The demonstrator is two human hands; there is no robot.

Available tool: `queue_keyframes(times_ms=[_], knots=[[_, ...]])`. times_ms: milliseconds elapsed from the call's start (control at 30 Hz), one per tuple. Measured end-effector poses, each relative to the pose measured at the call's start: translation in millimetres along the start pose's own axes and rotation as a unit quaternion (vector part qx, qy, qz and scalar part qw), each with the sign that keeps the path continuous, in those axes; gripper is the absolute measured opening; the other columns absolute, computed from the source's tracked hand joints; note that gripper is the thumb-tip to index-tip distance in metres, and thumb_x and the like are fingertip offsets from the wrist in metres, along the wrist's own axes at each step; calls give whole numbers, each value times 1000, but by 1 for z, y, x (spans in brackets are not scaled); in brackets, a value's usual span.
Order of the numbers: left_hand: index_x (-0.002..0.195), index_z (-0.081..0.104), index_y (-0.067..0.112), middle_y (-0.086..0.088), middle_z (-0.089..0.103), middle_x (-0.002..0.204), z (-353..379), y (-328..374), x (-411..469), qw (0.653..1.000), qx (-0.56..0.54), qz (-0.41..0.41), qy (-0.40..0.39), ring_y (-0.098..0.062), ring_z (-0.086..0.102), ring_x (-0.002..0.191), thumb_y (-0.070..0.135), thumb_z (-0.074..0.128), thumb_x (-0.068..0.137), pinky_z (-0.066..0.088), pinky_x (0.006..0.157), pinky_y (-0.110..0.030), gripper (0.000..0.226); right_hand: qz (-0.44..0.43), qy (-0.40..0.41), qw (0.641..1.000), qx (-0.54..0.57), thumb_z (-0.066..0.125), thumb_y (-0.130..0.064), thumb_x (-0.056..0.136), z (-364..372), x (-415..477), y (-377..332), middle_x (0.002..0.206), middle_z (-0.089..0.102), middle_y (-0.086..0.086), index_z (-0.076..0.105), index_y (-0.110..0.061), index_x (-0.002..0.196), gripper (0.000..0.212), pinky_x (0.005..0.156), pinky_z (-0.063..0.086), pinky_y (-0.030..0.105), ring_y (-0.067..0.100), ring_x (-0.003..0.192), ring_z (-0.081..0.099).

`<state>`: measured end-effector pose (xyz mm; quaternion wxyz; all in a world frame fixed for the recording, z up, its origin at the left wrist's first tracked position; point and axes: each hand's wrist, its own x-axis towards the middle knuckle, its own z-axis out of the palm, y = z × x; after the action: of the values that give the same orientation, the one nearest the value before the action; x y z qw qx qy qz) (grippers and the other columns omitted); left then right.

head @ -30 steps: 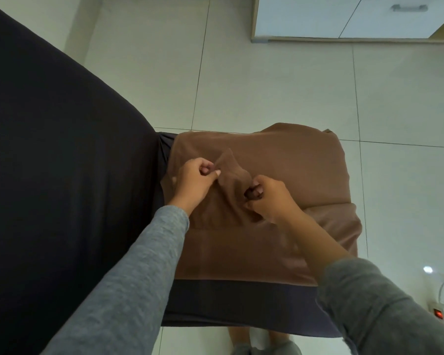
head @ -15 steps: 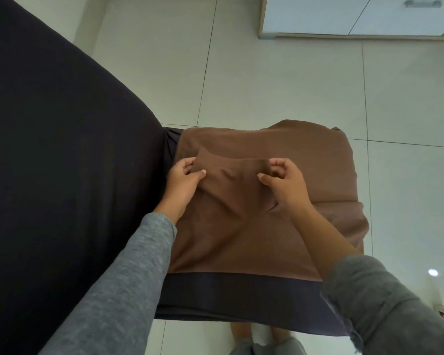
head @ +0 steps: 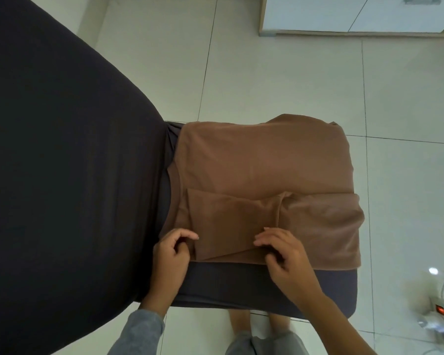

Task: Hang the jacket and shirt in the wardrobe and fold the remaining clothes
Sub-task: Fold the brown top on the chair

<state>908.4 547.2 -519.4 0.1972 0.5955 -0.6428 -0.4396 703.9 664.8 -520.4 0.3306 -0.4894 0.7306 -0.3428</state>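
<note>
Brown garment (head: 254,162), near folded edge in left grip (head: 171,254) and right grip (head: 285,257)

Folded brown garment (head: 262,162), left hand (head: 171,254), right hand (head: 286,257) pinching edge

I see a plain brown garment (head: 262,160) on a dark charcoal seat (head: 241,285); around the garment the floor tiles (head: 267,78) are pale grey-white, the sleeve (head: 139,331) mottled grey.

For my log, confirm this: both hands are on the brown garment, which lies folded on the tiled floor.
Wrong resting place: in the head view the brown garment lies folded on a dark cushioned seat. The left hand and right hand are on it.
</note>
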Motion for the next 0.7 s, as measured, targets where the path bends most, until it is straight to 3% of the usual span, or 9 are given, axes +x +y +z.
queue_keyframes(times_ms=[67,167,300,400,500,567,633,700], knots=[[80,65,19,4,64,90,1,5,3,998,39,45,36,-4,58,88,-17,48,75,44,82,-12,41,22,45,999,1,41,-21,81,-3,0,2,107,59,-14,66,-21,98,30,98,33,12,-1,113,48],[97,67,12,2,61,101,10,22,24,988,87,120,47,-11,54,97,13,48,81,37,88,-11,25,55,139,988,-24,48,-17,85,-15,14,5,110,57,-5,65,-17,104,25,95,32,10,2,107,46],[123,60,15,-1,54,124,25,41,60,950,220,201,-92,-13,42,122,35,51,88,30,102,-24,41,120,188,969,-111,57,-4,86,-39,40,14,118,57,4,62,-13,116,32,97,38,28,18,112,48],[104,67,14,-4,56,119,33,39,78,924,284,222,-130,-23,46,122,24,69,82,35,103,-38,24,171,167,956,-172,60,-10,86,-52,52,24,114,55,5,61,-14,113,27,88,44,37,25,105,53],[84,65,11,-2,57,97,32,37,87,939,271,192,-91,-22,54,98,17,72,79,41,84,-33,10,216,168,940,-202,58,-14,89,-61,57,29,101,55,5,62,-14,97,9,75,18,21,23,98,49],[83,62,12,-1,55,95,31,36,84,949,262,162,-70,-20,52,94,17,70,82,38,80,-29,9,230,183,933,-207,57,-14,90,-63,57,27,101,56,5,61,-13,95,7,71,12,16,16,93,42],[85,61,12,-2,54,99,32,37,79,948,276,152,-42,-20,52,97,12,69,82,39,80,-29,8,239,199,932,-186,54,-9,90,-60,56,24,105,53,6,60,-12,100,12,76,18,17,11,91,36],[92,63,10,-7,56,108,35,41,75,947,275,167,-17,-23,53,105,7,68,81,47,85,-36,12,241,214,936,-139,49,-7,91,-53,58,20,116,51,6,58,-12,108,20,86,37,29,15,98,43]])
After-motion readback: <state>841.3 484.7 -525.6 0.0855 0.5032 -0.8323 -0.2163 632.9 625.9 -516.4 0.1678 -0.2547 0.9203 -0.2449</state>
